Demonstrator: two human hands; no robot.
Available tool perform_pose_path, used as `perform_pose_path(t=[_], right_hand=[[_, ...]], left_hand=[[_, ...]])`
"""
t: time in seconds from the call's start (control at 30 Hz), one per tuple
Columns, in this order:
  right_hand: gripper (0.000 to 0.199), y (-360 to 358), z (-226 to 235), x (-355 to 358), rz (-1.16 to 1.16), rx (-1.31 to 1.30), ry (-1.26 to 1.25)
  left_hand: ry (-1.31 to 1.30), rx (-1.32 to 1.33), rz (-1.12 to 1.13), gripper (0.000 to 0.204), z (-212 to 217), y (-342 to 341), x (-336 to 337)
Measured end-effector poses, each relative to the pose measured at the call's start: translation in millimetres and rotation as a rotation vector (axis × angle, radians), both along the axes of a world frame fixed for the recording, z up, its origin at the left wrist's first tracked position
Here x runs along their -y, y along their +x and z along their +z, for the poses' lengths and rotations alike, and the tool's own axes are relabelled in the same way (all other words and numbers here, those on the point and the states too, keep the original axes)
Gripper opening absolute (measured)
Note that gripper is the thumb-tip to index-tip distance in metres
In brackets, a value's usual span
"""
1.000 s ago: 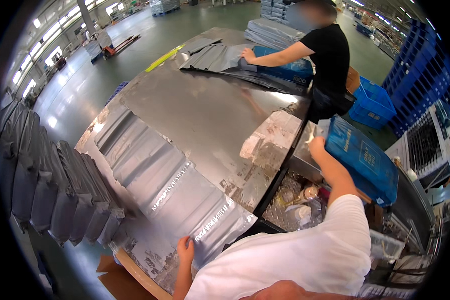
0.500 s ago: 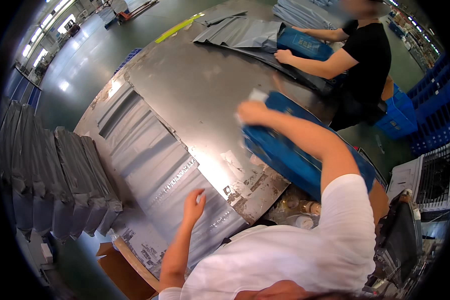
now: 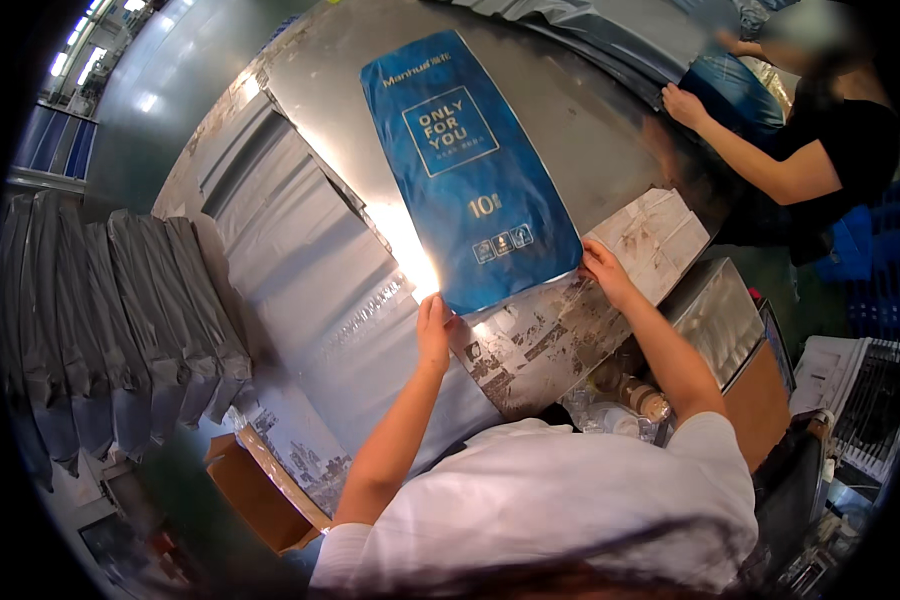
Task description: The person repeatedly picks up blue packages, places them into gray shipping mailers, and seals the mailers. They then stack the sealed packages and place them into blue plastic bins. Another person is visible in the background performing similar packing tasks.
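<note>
A flat blue package (image 3: 530, 215) with pale gold print lies lengthwise on the metal table, its near end toward me. At its near left corner, the fingers of my left hand (image 3: 434, 332) are closed on the edge. My right hand (image 3: 606, 272) pinches the near right corner, thumb and fingers pressed together. The thumbs and fingertips are partly hidden at both corners. Just left of the package, a stack of flat grey plastic bags (image 3: 280, 240) lies on the table, with my left forearm crossing its near end.
Filled grey bags (image 3: 120, 320) stand in a row at the left. An open cardboard box (image 3: 255, 490) is below them. Rolls of tape (image 3: 645, 400) sit near my right elbow. At the far right, a co-worker (image 3: 820, 170) handles another blue package (image 3: 730, 95) beside grey bags.
The blue package has moved from my right onto the table before me and now lies flat. My left hand has gone from open and empty to its near left corner; my right is at the other.
</note>
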State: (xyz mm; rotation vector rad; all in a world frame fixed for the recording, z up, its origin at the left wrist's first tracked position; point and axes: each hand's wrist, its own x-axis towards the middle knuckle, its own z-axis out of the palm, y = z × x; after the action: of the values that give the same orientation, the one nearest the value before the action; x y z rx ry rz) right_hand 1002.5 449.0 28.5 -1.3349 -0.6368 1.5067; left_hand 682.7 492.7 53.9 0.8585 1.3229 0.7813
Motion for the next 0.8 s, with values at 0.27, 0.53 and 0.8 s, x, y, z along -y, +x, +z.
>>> perform_pose_path(t=[0.27, 0.53, 0.8], right_hand=[[0.009, -31.5, -19.2, 23.9, 0.008, 0.397, 0.337], [0.007, -48.9, 58.9, 9.8, -0.062, 0.150, 0.195], [0.006, -58.0, 199.6, -23.1, -0.135, 0.011, 0.479]], left_hand=[[0.132, -0.044, -0.281, 0.012, -22.9, -11.2, 24.9], [0.250, -0.126, -0.102, 0.018, 46.2, 2.7, 9.6], [0.504, 0.170, 0.059, 0.015, 193.8, 6.0, -22.7]])
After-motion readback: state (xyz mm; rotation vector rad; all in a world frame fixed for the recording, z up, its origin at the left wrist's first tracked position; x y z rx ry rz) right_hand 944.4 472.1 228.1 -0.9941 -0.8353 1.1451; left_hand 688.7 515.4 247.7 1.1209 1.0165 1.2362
